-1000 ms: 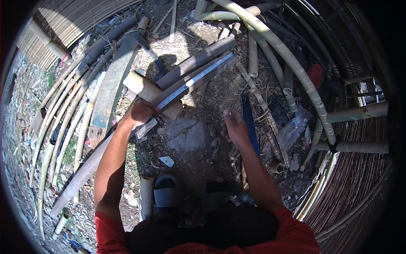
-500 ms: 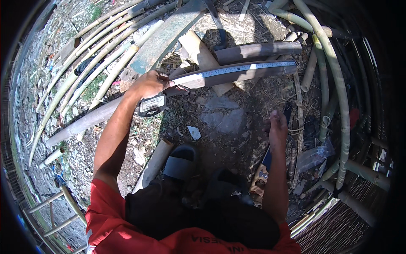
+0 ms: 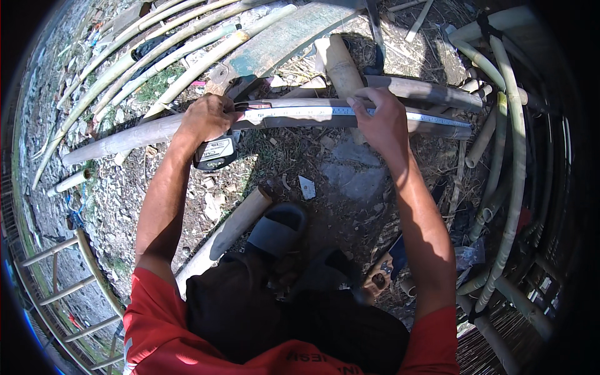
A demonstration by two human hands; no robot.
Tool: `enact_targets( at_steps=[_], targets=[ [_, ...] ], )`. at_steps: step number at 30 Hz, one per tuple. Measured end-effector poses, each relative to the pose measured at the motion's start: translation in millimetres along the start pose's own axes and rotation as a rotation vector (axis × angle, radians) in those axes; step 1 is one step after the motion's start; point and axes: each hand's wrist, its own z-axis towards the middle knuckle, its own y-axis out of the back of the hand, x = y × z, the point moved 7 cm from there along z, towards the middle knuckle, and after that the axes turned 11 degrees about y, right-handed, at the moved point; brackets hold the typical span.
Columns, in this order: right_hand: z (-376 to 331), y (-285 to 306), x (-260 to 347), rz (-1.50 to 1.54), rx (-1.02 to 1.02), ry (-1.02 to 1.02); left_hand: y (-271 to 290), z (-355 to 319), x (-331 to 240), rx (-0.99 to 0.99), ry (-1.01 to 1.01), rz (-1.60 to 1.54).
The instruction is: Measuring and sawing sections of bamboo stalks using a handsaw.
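Note:
A long grey-brown bamboo pole [image 3: 125, 140] lies across in front of me, and the white blade [image 3: 303, 112] of a tape measure is stretched along it toward the right end. My left hand [image 3: 205, 120] is closed over the pole and the blade. Just below it hangs the tape measure's dark case [image 3: 215, 152] with a pale label. Farther right, my right hand [image 3: 382, 119] grips the pole with thumb and fingers bent over the blade. Its fingertips are partly hidden behind the pole.
Under the pole's right part a thick bamboo piece [image 3: 342, 65] lies crosswise. A green board [image 3: 281, 40] and several bamboo poles [image 3: 181, 90] are beyond. A cut pole [image 3: 228, 228] lies by my feet, a handsaw [image 3: 379, 276] to their right. Bent bamboo [image 3: 514, 156] stands at the right.
My right hand has risen from beside the saw and taken hold of the pole over the tape blade. The left hand keeps its place on the pole. The view has shifted slightly.

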Motion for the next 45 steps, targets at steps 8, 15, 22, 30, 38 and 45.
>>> enact_targets(
  at_steps=[8, 15, 22, 30, 38, 45],
  targets=[
    [24, -66, -5, 0.072, 0.289, -0.332, 4, -11, 0, -0.082, -0.043, -0.001],
    [20, -77, -17, 0.070, 0.414, -0.485, 1, -5, 3, -0.065, -0.029, 0.005],
    [23, -78, -22, 0.096, 0.452, -0.548, -2, -3, 6, -0.053, -0.077, -0.037],
    [23, -76, -21, 0.130, 0.405, -0.551, 5, -18, -4, -0.097, -0.195, -0.131],
    [20, -77, -22, 0.100, 0.354, -0.507, -54, -52, -56, 0.336, -0.245, -0.320],
    [15, -77, -22, 0.148, 0.319, -0.510, -143, -62, -140, 0.376, -0.458, -0.451]
  ],
)
